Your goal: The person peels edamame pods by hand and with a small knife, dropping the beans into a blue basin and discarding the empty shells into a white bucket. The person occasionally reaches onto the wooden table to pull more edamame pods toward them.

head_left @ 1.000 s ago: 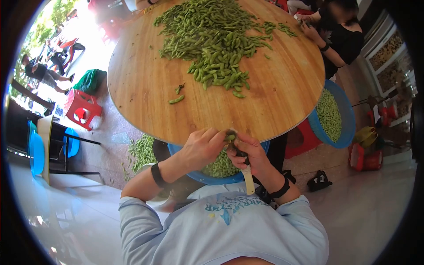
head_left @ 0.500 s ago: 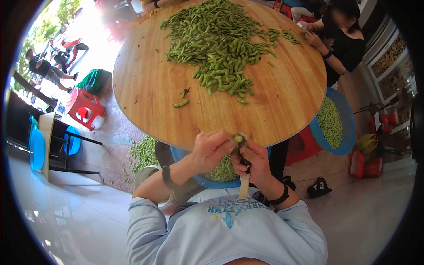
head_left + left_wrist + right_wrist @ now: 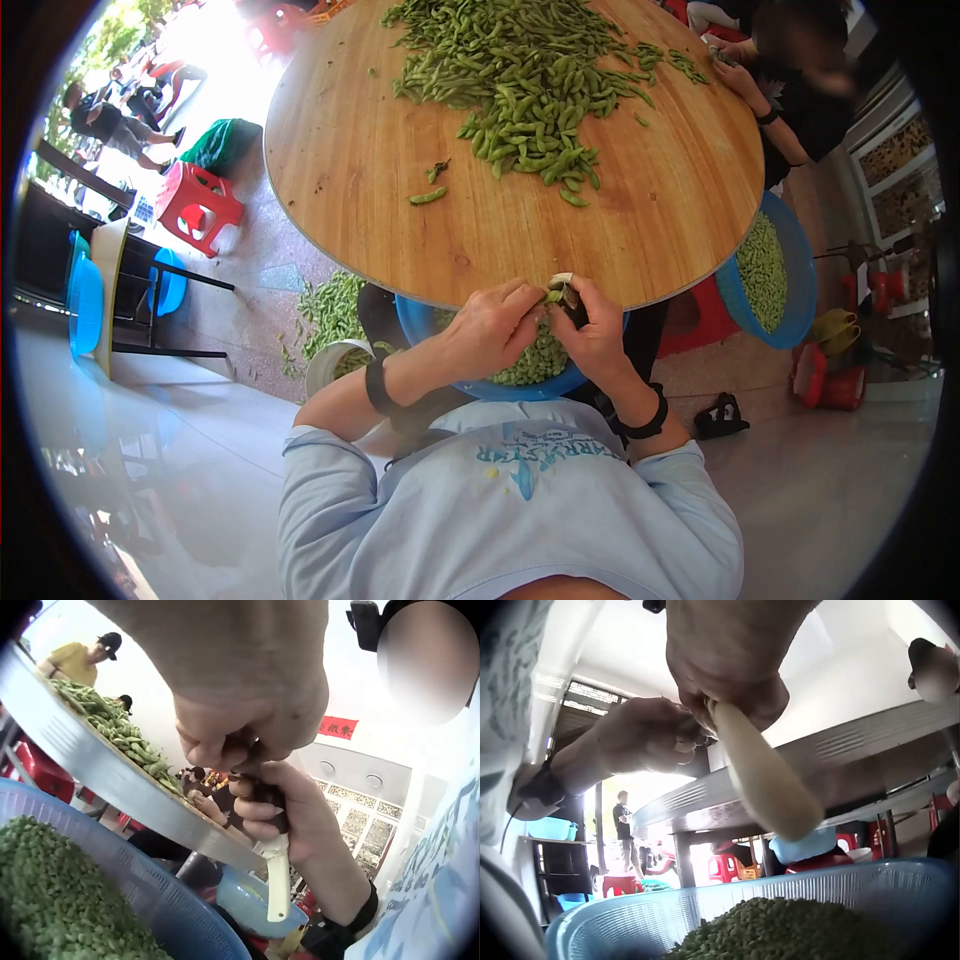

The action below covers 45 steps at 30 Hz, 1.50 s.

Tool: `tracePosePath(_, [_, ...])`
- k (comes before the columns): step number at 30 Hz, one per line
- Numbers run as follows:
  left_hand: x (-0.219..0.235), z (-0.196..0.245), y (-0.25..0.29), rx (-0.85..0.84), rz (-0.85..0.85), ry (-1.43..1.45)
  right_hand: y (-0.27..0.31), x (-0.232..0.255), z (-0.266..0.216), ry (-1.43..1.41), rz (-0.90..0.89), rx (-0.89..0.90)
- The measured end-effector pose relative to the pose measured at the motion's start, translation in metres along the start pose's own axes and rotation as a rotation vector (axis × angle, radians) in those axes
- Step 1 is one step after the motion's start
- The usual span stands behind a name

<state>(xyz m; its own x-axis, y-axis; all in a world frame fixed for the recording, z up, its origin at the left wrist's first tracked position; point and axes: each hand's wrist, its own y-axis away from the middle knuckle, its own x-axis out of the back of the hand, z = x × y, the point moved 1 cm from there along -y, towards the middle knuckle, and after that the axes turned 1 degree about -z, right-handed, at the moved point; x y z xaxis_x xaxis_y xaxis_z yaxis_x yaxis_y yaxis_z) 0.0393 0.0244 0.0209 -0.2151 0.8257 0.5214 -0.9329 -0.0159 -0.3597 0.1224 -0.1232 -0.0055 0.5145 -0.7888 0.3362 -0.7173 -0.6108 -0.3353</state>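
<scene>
In the head view, my left hand (image 3: 492, 325) pinches a small green bean pod (image 3: 552, 297) at its fingertips. My right hand (image 3: 592, 325) meets it there, its fingers curled round a tool with a cream handle (image 3: 278, 889). That handle sticks out below the right hand in the left wrist view and looms blurred in the right wrist view; the tool's other end is hidden in the hands. Both hands are above a blue basket (image 3: 590, 385) of shelled green beans (image 3: 535, 362), close to the edge of the round wooden table (image 3: 370, 200).
A heap of green pods (image 3: 530, 100) covers the table's far middle, with a stray pod (image 3: 428, 198) nearer. To the right is another blue basket (image 3: 795, 310) of beans beside a person (image 3: 790, 110). Pods (image 3: 335, 305) and a white bucket (image 3: 322, 370) are at floor level left.
The left hand, lifted slightly apart half a second ago, is back against the right hand. The right hand has turned, and the cream handle no longer hangs toward the shirt in the head view.
</scene>
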Motion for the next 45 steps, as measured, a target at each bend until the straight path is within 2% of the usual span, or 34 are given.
tracePosePath(1, [-0.002,-0.003,0.002,0.014,-0.023,0.007,0.0,0.0,0.001,0.0,-0.001,0.001])
tracePosePath(3, [-0.008,-0.007,0.006,0.027,-0.041,0.015,0.002,-0.001,0.002,0.173,0.019,0.157])
tracePosePath(5, [-0.018,-0.009,0.014,0.155,0.022,0.074,0.007,0.001,0.001,0.182,-0.029,0.127])
tracePosePath(7, [-0.02,-0.01,0.018,0.218,0.009,0.089,0.008,-0.001,-0.001,0.184,-0.074,0.109])
tracePosePath(9, [-0.022,-0.011,0.021,0.285,-0.004,0.109,0.012,-0.003,-0.005,0.227,-0.061,0.354])
tracePosePath(13, [-0.017,-0.01,0.026,0.214,-0.064,0.143,0.014,0.008,-0.009,0.256,-0.112,0.346])
tracePosePath(15, [-0.014,-0.006,0.028,0.184,-0.077,0.174,0.015,0.015,-0.006,0.245,-0.137,0.128])
tracePosePath(19, [-0.009,0.006,0.032,0.146,0.022,0.108,0.02,0.013,-0.007,0.179,-0.125,0.112])
tracePosePath(21, [-0.006,0.006,0.033,0.135,0.039,0.06,0.021,0.009,-0.007,0.064,-0.13,0.001])
tracePosePath(24, [-0.007,0.002,0.036,0.192,-0.015,0.177,0.018,0.005,-0.01,0.059,-0.132,0.034])
tracePosePath(26, [-0.004,0.004,0.04,0.233,-0.004,0.385,0.018,0.007,-0.013,0.073,-0.15,0.029])
tracePosePath(28, [-0.002,0.006,0.044,0.267,-0.029,0.387,0.021,0.006,-0.014,0.087,-0.176,0.023])
tracePosePath(30, [0.006,0.007,0.047,0.295,-0.057,0.386,0.023,0.002,-0.016,0.047,-0.152,0.126])
tracePosePath(32, [0.026,0.009,0.05,0.044,-0.072,0.021,0.021,0.003,-0.016,0.074,-0.168,0.162])
tracePosePath(34, [0.069,0.005,0.055,0.181,-0.231,-0.473,0.022,0.006,-0.009,0.134,-0.309,0.177])
tracePosePath(36, [0.103,0.001,0.048,0.214,-0.132,-0.904,0.03,0.006,0.002,0.225,-0.352,0.186])
tracePosePath(38, [0.115,-0.022,0.027,0.135,0.14,-0.808,0.03,0.003,0.004,0.319,-0.406,0.208])
tracePosePath(41, [0.115,-0.081,-0.007,0.093,0.19,-0.807,0.024,0.0,-0.002,0.289,-0.359,0.279])
tracePosePath(43, [0.111,-0.112,-0.024,0.152,0.086,-0.907,0.024,0.004,-0.006,0.065,-0.432,0.082])
tracePosePath(45, [0.104,-0.122,-0.029,0.167,0.107,-0.827,0.021,0.007,0.004,0.032,-0.404,0.126])
